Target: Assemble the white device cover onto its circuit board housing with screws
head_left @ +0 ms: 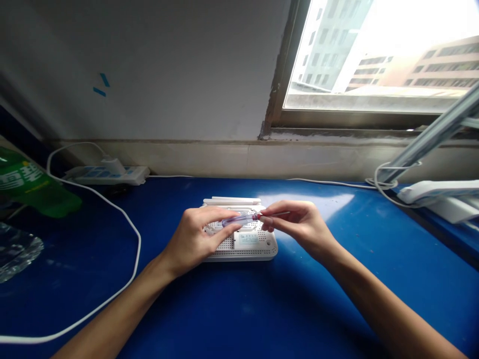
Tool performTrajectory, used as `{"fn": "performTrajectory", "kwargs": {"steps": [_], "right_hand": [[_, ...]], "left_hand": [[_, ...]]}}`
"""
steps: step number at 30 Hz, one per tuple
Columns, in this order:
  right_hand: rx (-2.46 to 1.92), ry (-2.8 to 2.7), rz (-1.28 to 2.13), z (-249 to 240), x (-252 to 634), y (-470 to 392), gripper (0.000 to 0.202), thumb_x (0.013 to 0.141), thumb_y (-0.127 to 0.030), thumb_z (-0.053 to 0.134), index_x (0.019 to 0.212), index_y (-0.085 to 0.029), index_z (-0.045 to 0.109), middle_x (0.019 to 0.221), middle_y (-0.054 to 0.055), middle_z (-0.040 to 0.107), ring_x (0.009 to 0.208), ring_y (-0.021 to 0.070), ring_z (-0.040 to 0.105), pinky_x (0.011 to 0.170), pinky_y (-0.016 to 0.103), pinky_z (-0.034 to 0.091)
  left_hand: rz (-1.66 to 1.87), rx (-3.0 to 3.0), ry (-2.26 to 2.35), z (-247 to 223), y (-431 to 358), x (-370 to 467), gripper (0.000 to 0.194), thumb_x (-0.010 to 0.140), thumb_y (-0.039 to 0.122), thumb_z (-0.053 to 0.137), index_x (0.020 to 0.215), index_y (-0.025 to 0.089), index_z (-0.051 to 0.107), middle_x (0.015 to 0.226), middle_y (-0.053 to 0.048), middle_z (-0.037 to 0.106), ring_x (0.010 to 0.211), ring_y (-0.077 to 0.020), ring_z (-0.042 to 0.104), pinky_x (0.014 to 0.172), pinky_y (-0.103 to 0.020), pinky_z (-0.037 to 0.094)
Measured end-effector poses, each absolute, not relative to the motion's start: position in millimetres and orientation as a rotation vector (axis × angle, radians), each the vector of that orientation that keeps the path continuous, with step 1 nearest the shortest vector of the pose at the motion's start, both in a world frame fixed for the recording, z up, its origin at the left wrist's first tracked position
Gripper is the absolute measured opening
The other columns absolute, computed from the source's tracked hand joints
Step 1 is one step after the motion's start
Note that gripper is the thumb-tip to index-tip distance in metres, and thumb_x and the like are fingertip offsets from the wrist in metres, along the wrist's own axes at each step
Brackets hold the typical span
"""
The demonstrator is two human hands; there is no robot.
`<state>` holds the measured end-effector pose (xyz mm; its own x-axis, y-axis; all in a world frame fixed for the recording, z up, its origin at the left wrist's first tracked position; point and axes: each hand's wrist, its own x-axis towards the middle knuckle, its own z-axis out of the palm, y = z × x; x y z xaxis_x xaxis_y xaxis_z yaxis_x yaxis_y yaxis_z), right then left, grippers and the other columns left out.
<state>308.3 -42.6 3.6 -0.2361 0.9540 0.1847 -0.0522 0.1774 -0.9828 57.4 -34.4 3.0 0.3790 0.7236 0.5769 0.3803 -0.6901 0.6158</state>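
A small screwdriver [239, 220] with a clear purplish handle and a red collar is held level between my two hands. My left hand [200, 232] pinches the handle between thumb and fingers. At the collar and the thin metal shaft, my right hand [297, 222] grips with thumb and forefinger. Below both hands a white router [258, 253] lies on the blue table, its vented underside with a label facing up. Its white antennas [232, 201] are folded along the far edge. My hands cover part of the router's vents.
A white power strip [136, 175] with a plug lies at the back left, and its white cable [139, 239] curves across the left side. A green bottle [33, 187] and a clear plastic bottle [18, 252] stand at far left. Another white strip [441, 192] and a metal bar [430, 137] are at right.
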Motion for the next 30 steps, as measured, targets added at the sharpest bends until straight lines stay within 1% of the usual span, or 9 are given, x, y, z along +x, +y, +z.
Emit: {"fn": "performTrajectory", "kwargs": {"steps": [4,7,10,16,22,25,27,29,30], "right_hand": [[-0.891,-1.379,1.336,-2.4,306.5,-43.7,0.019,0.078,-0.029,0.091,0.091,-0.02,0.081,0.074,0.004,0.075,0.066,0.0144,0.067,0.063,0.027,0.056],[-0.815,-1.324,1.394,-7.6,305.0,-44.3,0.018,0.08,-0.025,0.089,0.096,-0.024,0.08,0.084,0.001,0.075,0.07,0.0114,0.066,0.065,0.023,0.054],[-0.814,-1.286,1.384,-10.5,303.1,-44.5,0.017,0.081,-0.024,0.088,0.096,-0.024,0.079,0.093,0.001,0.075,0.071,0.0093,0.065,0.066,0.021,0.053],[-0.754,-1.214,1.476,-8.4,294.8,-50.3,0.017,0.087,-0.026,0.084,0.102,-0.025,0.076,0.114,0.005,0.077,0.099,0.0191,0.072,0.088,0.032,0.057],[-0.781,-1.132,1.37,2.2,290.0,-51.9,0.019,0.087,-0.035,0.083,0.101,-0.025,0.074,0.101,0.003,0.076,0.101,0.0193,0.071,0.094,0.034,0.055],[-0.8,-1.034,1.303,8.4,302.7,-43.7,0.023,0.087,-0.04,0.082,0.102,-0.026,0.074,0.094,0.001,0.072,0.093,0.0178,0.07,0.089,0.032,0.057],[-0.855,-1.076,1.25,10.8,315.2,-37.6,0.025,0.087,-0.044,0.081,0.104,-0.026,0.073,0.092,0.0,0.069,0.077,0.0157,0.069,0.072,0.03,0.058],[-0.978,-1.266,1.109,12.2,326.3,-33.7,0.029,0.089,-0.047,0.079,0.108,-0.025,0.075,0.081,0.0,0.065,0.059,0.0129,0.06,0.053,0.026,0.05],[-1.054,-1.39,1.014,12.7,330.0,-32.9,0.029,0.089,-0.047,0.079,0.107,-0.024,0.077,0.077,0.0,0.065,0.057,0.0128,0.058,0.05,0.026,0.048]], "left_hand": [[1.182,2.193,0.988,2.9,-37.3,57.9,0.017,0.086,0.027,0.083,0.103,0.025,0.081,0.1,0.0,0.083,0.091,-0.02,0.08,0.087,-0.027,0.06],[1.131,2.037,1.039,1.4,-41.6,60.1,0.032,0.088,0.031,0.082,0.117,0.027,0.071,0.094,0.003,0.083,0.08,-0.0173,0.08,0.069,-0.022,0.06],[1.091,1.864,1.061,0.1,-44.4,62.8,0.034,0.088,0.037,0.082,0.113,0.026,0.061,0.092,0.003,0.082,0.074,-0.0178,0.08,0.059,-0.021,0.057],[1.096,1.813,1.031,-1.9,-48.8,68.7,0.032,0.09,0.04,0.079,0.098,0.025,0.052,0.087,0.002,0.081,0.074,-0.0198,0.08,0.063,-0.024,0.058],[1.174,1.965,1.079,-1.9,-52.7,71.4,0.023,0.098,0.039,0.069,0.109,0.027,0.053,0.101,0.001,0.08,0.091,-0.02,0.079,0.077,-0.027,0.059],[1.174,2.081,1.108,-2.6,-49.6,69.4,0.017,0.101,0.037,0.065,0.113,0.026,0.058,0.106,0.0,0.077,0.099,-0.0197,0.076,0.081,-0.028,0.058],[1.141,2.194,1.167,-4.3,-46.6,67.3,0.015,0.101,0.037,0.064,0.111,0.026,0.061,0.108,0.0,0.076,0.098,-0.0195,0.074,0.083,-0.029,0.057],[1.142,2.254,1.229,-6.3,-43.8,65.2,0.019,0.1,0.037,0.064,0.116,0.026,0.063,0.113,-0.001,0.074,0.099,-0.0199,0.072,0.086,-0.031,0.056],[1.165,2.26,1.255,-7.0,-42.4,64.3,0.024,0.1,0.037,0.066,0.121,0.026,0.062,0.117,-0.002,0.072,0.102,-0.0205,0.071,0.089,-0.032,0.056]]}}
